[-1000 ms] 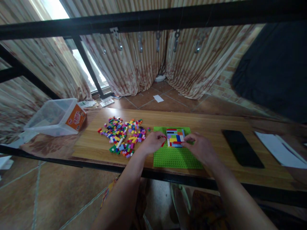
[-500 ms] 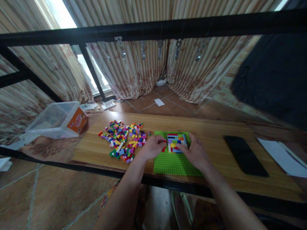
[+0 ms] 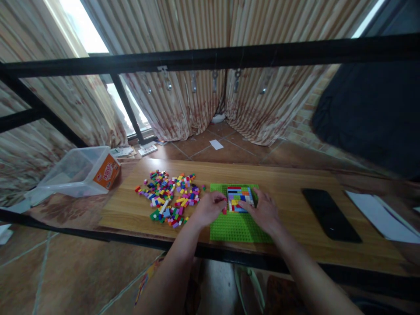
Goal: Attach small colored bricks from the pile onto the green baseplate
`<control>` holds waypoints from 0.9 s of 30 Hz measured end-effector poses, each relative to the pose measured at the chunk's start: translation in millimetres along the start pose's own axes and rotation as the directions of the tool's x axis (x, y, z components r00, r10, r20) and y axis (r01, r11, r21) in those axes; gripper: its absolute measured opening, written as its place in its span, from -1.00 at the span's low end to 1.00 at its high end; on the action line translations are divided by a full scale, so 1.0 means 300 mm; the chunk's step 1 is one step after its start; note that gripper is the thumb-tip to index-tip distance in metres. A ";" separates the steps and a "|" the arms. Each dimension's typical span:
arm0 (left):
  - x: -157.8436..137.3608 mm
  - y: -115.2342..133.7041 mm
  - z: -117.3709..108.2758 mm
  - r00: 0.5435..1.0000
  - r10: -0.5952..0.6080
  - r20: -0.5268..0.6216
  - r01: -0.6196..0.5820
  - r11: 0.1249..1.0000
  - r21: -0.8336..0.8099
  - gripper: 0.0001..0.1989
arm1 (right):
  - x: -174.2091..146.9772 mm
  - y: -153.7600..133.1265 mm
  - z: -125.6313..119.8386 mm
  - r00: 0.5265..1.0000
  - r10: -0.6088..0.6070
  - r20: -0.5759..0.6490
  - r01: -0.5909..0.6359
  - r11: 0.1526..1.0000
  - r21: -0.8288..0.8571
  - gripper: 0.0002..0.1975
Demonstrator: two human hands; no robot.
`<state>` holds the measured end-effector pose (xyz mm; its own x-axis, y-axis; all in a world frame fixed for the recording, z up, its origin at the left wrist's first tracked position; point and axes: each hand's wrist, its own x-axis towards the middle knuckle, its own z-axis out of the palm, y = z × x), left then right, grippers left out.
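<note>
A green baseplate (image 3: 229,229) lies in front of me on the wooden table, bearing a flat rectangle of multicoloured toy bricks (image 3: 243,195) with a pale border. At the left side of that rectangle, my left hand (image 3: 211,209) is closed in a pinch on a small red brick (image 3: 225,211), partly hidden by the fingers. My right hand (image 3: 265,213) rests over the right side of the rectangle. Its thumb lies on the bricks near the front, and its fingers are spread along the right edge.
Left of the baseplate a heap of loose bricks (image 3: 167,197) covers part of the table (image 3: 278,179). A clear plastic bin (image 3: 78,170) with an orange label stands farther left. On the right lie a black phone (image 3: 331,214) and white paper (image 3: 380,216). A black rail (image 3: 203,61) crosses above.
The whole view has shifted slightly, with the table lower in the picture. Both hands keep nearly the same places at the brick rectangle; the red brick stays at my left fingertips.
</note>
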<state>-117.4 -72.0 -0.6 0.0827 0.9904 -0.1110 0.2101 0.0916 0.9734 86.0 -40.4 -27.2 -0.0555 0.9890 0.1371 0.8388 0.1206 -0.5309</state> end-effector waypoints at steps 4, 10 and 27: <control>-0.007 0.021 -0.006 0.995 -0.019 -0.098 0.008 0.994 -0.107 -0.96 | 0.011 0.024 -0.006 1.000 -0.005 0.018 0.004 0.998 0.055 -0.32; -0.004 0.033 -0.017 0.993 -0.077 -0.086 0.058 0.977 -0.207 -0.92 | 0.020 0.058 -0.004 0.998 -0.048 0.031 0.044 0.992 0.122 -0.43; -0.042 0.022 0.083 0.981 0.177 -0.074 -0.172 0.983 0.069 -0.92 | 0.045 0.041 -0.076 0.993 0.015 0.118 -0.066 0.895 0.442 -0.50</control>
<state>-92.9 -86.3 2.3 0.0461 0.9958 0.0785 0.2595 -0.0879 0.9617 107.7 -27.6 -12.8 -0.1068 0.9939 0.0291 0.5149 0.0803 -0.8535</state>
